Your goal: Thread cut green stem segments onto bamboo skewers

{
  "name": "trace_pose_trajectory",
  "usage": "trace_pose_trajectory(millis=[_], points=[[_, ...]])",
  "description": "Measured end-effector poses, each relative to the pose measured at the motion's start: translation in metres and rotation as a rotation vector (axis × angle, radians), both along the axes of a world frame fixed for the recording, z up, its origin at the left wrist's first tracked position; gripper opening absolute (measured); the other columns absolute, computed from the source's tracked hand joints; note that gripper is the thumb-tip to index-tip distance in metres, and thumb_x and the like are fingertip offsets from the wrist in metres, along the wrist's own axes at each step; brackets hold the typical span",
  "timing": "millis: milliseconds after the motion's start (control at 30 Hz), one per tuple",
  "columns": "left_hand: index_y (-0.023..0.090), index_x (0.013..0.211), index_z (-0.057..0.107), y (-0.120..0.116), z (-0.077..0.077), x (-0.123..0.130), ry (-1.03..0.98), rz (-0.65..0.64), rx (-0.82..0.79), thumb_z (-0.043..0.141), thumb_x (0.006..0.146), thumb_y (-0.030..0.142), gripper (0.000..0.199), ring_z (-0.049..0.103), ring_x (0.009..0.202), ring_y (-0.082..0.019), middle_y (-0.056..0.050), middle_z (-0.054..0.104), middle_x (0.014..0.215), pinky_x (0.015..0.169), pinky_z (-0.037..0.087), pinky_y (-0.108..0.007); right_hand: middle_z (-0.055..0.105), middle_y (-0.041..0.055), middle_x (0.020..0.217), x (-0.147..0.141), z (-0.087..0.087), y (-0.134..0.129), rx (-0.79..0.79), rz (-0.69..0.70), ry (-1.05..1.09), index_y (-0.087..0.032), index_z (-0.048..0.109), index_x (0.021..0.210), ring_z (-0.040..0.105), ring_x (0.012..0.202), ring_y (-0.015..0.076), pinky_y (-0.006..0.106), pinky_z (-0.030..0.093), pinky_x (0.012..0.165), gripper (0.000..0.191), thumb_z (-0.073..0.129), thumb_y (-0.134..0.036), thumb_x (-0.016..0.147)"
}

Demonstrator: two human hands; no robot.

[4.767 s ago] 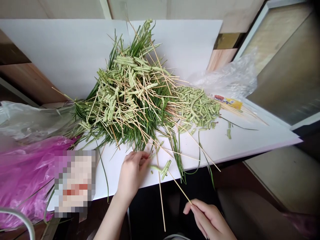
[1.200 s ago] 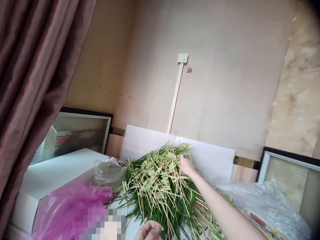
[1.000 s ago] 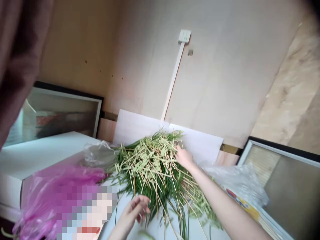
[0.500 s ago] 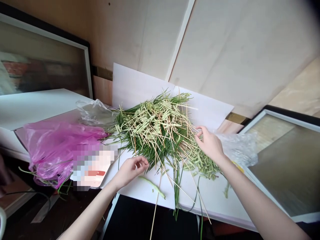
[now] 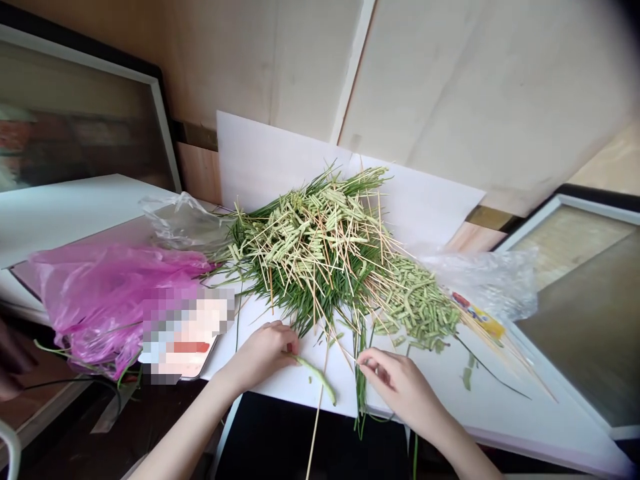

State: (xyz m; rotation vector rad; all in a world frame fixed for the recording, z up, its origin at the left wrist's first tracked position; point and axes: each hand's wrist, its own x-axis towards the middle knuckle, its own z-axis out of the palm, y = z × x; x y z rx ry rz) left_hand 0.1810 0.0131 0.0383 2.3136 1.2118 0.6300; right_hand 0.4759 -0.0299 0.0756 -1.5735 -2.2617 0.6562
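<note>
A long green bean [image 5: 320, 379] lies at the front of the white table, its left end between the closed fingertips of my left hand [image 5: 267, 352]. My right hand [image 5: 395, 375] is closed with thumb and index finger on the end of a thin wooden skewer [image 5: 343, 348]. Behind both hands rises a heap of long green chives [image 5: 295, 303], with short bean pieces [image 5: 315, 227] and many skewers strewn over it. More cut bean pieces [image 5: 417, 300] spread to the right of the heap. Another skewer [image 5: 316, 420] sticks out past the table's front edge.
To the left are a pink plastic bag [image 5: 115, 273], a clear bag [image 5: 187, 223] and a partly blurred-out phone [image 5: 203, 353]. At right, loose skewers [image 5: 520, 357] lie by a yellow packet [image 5: 487, 323] and another clear bag [image 5: 500, 280]. White boards [image 5: 280, 157] stand behind the heap.
My left hand has shifted slightly and taken the bean's end. My right hand has come down from the heap's right side to the front, onto a skewer.
</note>
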Motion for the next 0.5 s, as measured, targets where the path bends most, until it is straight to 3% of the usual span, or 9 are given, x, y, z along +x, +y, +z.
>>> trace_pose_trajectory(millis=[133, 267, 333, 400, 500], points=[[0.021, 0.086, 0.070, -0.008, 0.013, 0.009, -0.050, 0.011, 0.189, 0.071, 0.089, 0.023, 0.004, 0.059, 0.087, -0.024, -0.004, 0.072, 0.086, 0.077, 0.042, -0.034, 0.068, 0.0011, 0.100, -0.017, 0.008, 0.003, -0.065, 0.057, 0.160, -0.027, 0.068, 0.102, 0.063, 0.090, 0.0199, 0.030, 0.047, 0.078, 0.017, 0.051, -0.033, 0.101], [0.021, 0.092, 0.069, -0.018, 0.022, 0.018, -0.015, -0.017, 0.469, 0.063, 0.096, 0.029, 0.011, 0.058, 0.088, -0.024, -0.004, 0.073, 0.087, 0.077, 0.040, -0.036, 0.067, 0.0026, 0.112, -0.044, 0.017, 0.008, -0.018, 0.160, 0.226, -0.026, 0.067, 0.104, 0.058, 0.112, 0.0218, 0.035, 0.039, 0.101, 0.021, 0.045, -0.030, 0.105], [0.020, 0.094, 0.069, -0.022, 0.024, 0.023, 0.004, -0.044, 0.567, 0.056, 0.100, 0.030, 0.017, 0.058, 0.087, -0.023, -0.005, 0.073, 0.088, 0.076, 0.040, -0.036, 0.068, 0.0024, 0.100, -0.055, 0.017, 0.011, -0.056, 0.195, 0.234, -0.024, 0.063, 0.090, 0.061, 0.103, 0.0214, 0.035, 0.040, 0.097, 0.029, 0.040, -0.029, 0.107], [0.019, 0.096, 0.068, -0.025, 0.025, 0.026, 0.017, -0.064, 0.625, 0.053, 0.102, 0.030, 0.020, 0.057, 0.086, -0.022, -0.005, 0.073, 0.088, 0.075, 0.040, -0.036, 0.065, -0.0002, 0.078, -0.062, 0.016, 0.013, -0.126, 0.211, 0.234, -0.022, 0.054, 0.075, 0.062, 0.083, 0.0189, 0.032, 0.043, 0.083, 0.037, 0.036, -0.029, 0.107], [0.018, 0.094, 0.067, -0.027, 0.025, 0.029, 0.046, -0.082, 0.646, 0.054, 0.101, 0.030, 0.019, 0.057, 0.082, -0.022, -0.005, 0.072, 0.084, 0.074, 0.040, -0.036, 0.051, -0.0047, 0.062, -0.064, 0.011, 0.016, -0.190, 0.217, 0.234, -0.022, 0.044, 0.069, 0.053, 0.062, 0.0145, 0.027, 0.038, 0.063, 0.037, 0.039, -0.028, 0.106]])
